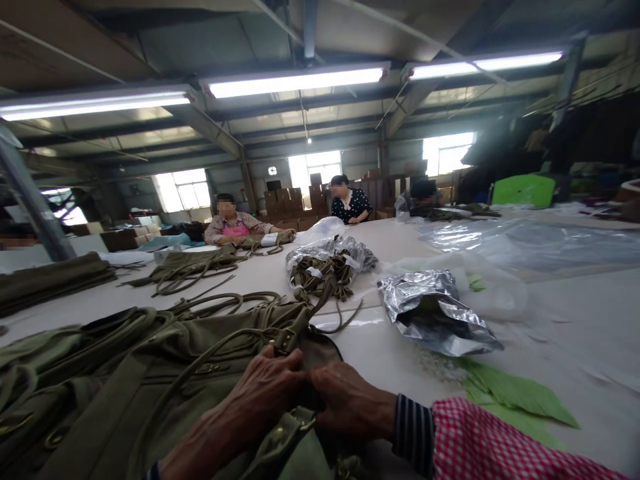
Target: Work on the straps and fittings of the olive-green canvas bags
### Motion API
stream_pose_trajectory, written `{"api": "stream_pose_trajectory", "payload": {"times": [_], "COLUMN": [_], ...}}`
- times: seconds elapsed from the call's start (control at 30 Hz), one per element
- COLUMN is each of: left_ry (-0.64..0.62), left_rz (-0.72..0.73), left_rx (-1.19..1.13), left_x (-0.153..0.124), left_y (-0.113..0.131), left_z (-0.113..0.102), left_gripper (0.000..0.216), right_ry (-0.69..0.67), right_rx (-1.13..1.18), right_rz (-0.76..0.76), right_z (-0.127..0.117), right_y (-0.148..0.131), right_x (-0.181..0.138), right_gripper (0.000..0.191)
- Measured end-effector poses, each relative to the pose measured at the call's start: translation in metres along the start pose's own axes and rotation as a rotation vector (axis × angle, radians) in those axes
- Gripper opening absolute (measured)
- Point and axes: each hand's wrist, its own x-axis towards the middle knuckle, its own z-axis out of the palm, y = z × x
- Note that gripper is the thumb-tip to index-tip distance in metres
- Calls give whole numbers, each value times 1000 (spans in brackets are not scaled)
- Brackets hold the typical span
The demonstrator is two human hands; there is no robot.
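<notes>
An olive-green canvas bag (135,373) with brass-coloured buckles and long thin straps lies across the near left of the table. My left hand (273,379) is closed on the bag's edge, just below a buckled strap end (284,339). Right beside it, nearly touching, my right hand (345,397) has its fingers curled in on the same edge, by a dark flap (325,350). The fingertips of both hands are hidden in the cloth. A buckled strap piece (287,437) of the same green sits below the hands.
Beyond the bag lies a silver plastic pouch full of green straps (320,270). To the right are an open silver bag (440,317), green sheets (520,393) and clear plastic film (540,240). Several co-workers sit across the white table (360,333), one in a dotted top (357,203).
</notes>
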Motion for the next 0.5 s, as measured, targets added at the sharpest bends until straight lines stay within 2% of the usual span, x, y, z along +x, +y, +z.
{"api": "stream_pose_trajectory", "payload": {"times": [0.1, 0.23, 0.5], "left_ry": [4, -68, -76], "left_rz": [19, -26, -106], "left_rx": [-32, -34, -51], "left_x": [1, 4, 0], "left_y": [-2, 1, 6], "left_z": [4, 0, -9], "left_gripper": [14, 11, 16], "right_ry": [77, 182, 210], "right_rx": [150, 390, 674], "right_rz": [80, 139, 222], "right_z": [6, 12, 12], "right_y": [3, 5, 5], "right_x": [0, -5, -7], "right_gripper": [23, 23, 13]}}
